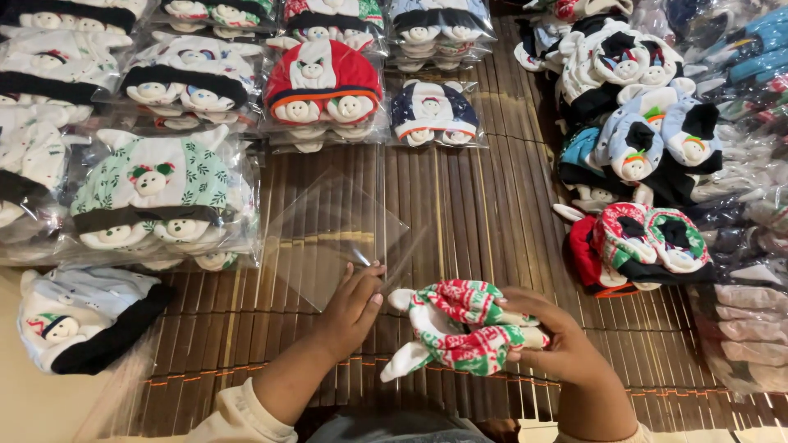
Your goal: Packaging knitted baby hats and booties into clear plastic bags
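Your left hand (355, 305) reaches forward over the bamboo mat (484, 205), fingers loosely extended and unclenched, the fingertips pressing the near corner of a clear plastic bag (332, 234) that lies flat on the mat just ahead of you; your right hand (558, 340) is curled around a folded baby set in red, green and white knit pattern (464, 328), grasping it from the right side with the thumb on top, the bundle held low just right of the bag; to the left sits a bagged white and green cap set (160, 193), beyond it a bagged red and white cap set (322, 82), and at right an unbagged heap of caps and booties (636, 139), some black-trimmed
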